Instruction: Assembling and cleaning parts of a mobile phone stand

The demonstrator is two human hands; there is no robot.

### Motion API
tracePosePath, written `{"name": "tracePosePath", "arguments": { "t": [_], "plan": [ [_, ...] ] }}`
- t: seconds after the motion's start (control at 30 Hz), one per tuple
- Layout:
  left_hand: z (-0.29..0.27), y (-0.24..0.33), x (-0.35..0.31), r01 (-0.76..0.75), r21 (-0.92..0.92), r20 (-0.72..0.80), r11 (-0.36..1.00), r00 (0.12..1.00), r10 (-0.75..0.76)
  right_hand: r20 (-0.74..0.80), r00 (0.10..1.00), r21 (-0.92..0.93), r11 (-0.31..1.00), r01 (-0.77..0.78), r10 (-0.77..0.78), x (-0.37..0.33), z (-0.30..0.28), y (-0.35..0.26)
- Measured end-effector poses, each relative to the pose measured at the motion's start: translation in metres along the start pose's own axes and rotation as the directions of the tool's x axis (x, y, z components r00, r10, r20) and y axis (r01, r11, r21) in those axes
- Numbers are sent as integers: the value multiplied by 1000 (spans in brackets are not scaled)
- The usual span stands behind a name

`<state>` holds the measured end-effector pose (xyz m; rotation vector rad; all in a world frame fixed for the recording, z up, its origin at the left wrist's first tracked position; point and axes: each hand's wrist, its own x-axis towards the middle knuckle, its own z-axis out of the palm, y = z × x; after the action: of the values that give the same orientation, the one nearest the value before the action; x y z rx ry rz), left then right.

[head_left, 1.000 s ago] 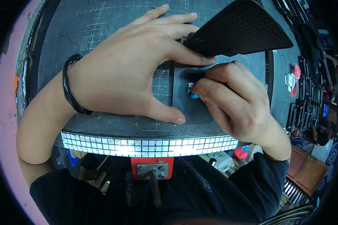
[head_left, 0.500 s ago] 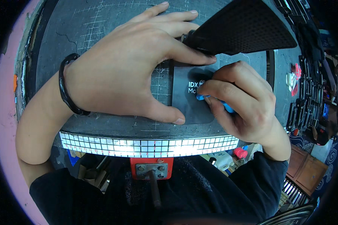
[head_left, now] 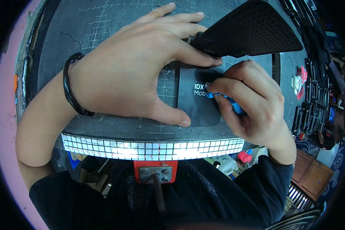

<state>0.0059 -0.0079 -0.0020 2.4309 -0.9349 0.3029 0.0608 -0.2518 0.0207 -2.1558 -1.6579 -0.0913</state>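
A flat dark grey rectangular piece (head_left: 197, 111) with white printing lies on the black gridded work surface. My left hand (head_left: 130, 65) is spread over its left side, fingers stretched out, thumb by the near edge and index finger along the far edge. My right hand (head_left: 253, 101) is closed in a pinch on a small soft-looking blue piece (head_left: 235, 106), perhaps a cloth; most of it is hidden by the fingers. Its tip touches the dark piece right beside the white printing. The pinching fingers cover the right part of the dark piece.
A black textured panel (head_left: 253, 32) stands over the surface just beyond my hands. A white gridded ruler strip (head_left: 153, 151) runs along the near edge, above a red block with a metal rod (head_left: 156, 171). Small pink and white items (head_left: 298, 82) lie at the right, near dark racks.
My right hand has slid slightly right with the blue piece, uncovering more of the white printing. My left hand stays in place on the dark piece.
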Motion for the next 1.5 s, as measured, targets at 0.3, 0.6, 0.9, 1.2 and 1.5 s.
{"name": "tracePosePath", "arguments": {
  "t": [0.3,0.6,0.9,1.2,1.5],
  "plan": [
    [4,-12,-6,79,-62,33,995,996,-77,-110,992,17,998,61,-58,4,15,-1],
    [6,-15,-6,42,-110,28,993,999,-39,-118,991,71,995,73,-65,3,13,1],
    [-12,-5,1,43,-71,158,997,987,-31,28,999,293,955,-50,44,-7,-32,20],
    [-20,12,6,82,-171,155,982,986,-56,-393,915,296,955,33,90,-14,-37,13],
    [-24,42,-2,269,-501,185,823,962,-202,-549,835,295,929,225,-28,-12,-9,3]
  ]
}}
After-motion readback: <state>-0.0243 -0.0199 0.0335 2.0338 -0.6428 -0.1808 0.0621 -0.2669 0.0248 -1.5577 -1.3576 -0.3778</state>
